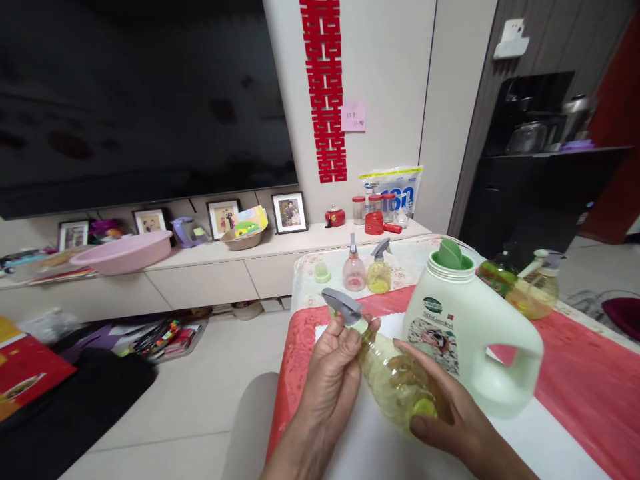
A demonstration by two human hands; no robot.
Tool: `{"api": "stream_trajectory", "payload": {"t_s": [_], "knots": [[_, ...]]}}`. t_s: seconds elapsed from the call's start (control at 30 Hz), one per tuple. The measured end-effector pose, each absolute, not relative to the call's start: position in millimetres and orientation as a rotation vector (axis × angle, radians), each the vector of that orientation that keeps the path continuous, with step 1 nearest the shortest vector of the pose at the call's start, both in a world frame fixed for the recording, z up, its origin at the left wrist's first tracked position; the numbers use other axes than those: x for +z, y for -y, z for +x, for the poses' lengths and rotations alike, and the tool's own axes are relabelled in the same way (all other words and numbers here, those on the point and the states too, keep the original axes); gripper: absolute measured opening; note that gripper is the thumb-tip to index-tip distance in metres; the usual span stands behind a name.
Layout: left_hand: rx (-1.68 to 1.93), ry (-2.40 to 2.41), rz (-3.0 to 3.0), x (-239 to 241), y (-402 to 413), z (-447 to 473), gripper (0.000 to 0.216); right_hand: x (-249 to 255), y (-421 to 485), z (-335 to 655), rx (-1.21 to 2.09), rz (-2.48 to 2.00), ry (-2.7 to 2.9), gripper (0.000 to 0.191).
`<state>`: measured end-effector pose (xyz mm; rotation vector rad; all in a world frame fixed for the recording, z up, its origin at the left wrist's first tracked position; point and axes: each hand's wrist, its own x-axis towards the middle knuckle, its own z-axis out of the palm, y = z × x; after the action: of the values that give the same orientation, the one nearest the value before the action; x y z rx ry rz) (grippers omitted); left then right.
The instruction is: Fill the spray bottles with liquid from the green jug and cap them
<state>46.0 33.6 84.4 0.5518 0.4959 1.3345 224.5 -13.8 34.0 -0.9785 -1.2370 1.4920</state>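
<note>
A clear yellow spray bottle (393, 373) is tilted between my two hands, its grey trigger head (343, 303) pointing up and left. My left hand (336, 363) grips the neck, fingers closed around the collar below the trigger. Wrapped about the lower body is my right hand (453, 407), its thumb near the base. Just behind and to the right stands a big pale green jug (480, 333) with a handle and no lid on; a green cup-like piece (450, 255) sits in its mouth.
Behind my hands stand a pink spray bottle (355, 272), a yellow spray bottle (379, 273) and a light green cap (322, 272). Pump bottles (537, 287) are at the right. A red cloth (575, 360) and a white sheet (367, 433) cover the table.
</note>
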Motion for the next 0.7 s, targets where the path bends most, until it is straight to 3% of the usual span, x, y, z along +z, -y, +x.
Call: {"api": "stream_trajectory", "payload": {"t_s": [0.2,0.4,0.7], "knots": [[1.505,-0.592,0.357,83.7,-34.9,56.1,0.049,33.0,15.2,222.3,1.227,-1.203,1.397,0.099],[1.571,-0.61,0.254,101.0,-55.5,40.9,0.005,29.7,12.4,234.2,1.102,-1.363,1.627,0.101],[1.68,-0.672,0.189,117.8,-88.2,3.4,0.029,34.9,41.2,302.2,0.599,-1.525,1.994,0.091]]}}
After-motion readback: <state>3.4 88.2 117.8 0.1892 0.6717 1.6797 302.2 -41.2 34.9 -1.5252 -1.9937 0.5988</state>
